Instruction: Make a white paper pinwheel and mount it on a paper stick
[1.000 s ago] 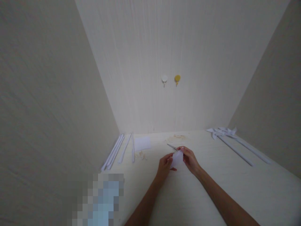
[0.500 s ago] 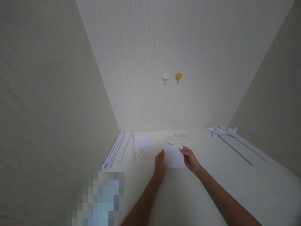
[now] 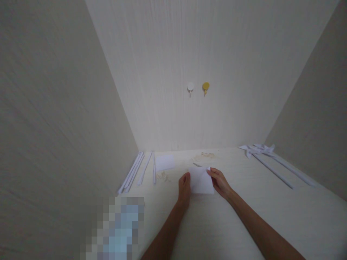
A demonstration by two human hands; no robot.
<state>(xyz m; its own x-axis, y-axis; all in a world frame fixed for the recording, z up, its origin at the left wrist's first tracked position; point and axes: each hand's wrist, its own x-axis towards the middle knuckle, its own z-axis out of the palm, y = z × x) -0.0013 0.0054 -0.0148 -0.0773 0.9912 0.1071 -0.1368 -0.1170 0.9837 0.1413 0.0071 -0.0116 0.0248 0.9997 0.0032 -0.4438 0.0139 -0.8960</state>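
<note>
Between the two hands, above the middle of the pale bench (image 3: 244, 220), a white sheet of paper (image 3: 201, 182) is held up. The left hand (image 3: 184, 187) grips its left edge with curled fingers; the right hand (image 3: 219, 181) pinches the upper right corner, which is bent over. Just beyond the sheet's top edge shows a slim grey tip (image 3: 197, 165), the rest hidden. Farther left lie another white sheet (image 3: 165, 162), a small tan tangle (image 3: 163, 176) just nearer than it, and several white paper tubes (image 3: 132, 173). A second tan cluster (image 3: 207, 155) sits near the wall (image 3: 162, 119). At far right, white folded-paper pinwheels (image 3: 248, 151) top long white sticks (image 3: 272, 171). One white hook (image 3: 190, 87) and one yellow hook (image 3: 206, 86) hang side by side on the wall.
</note>
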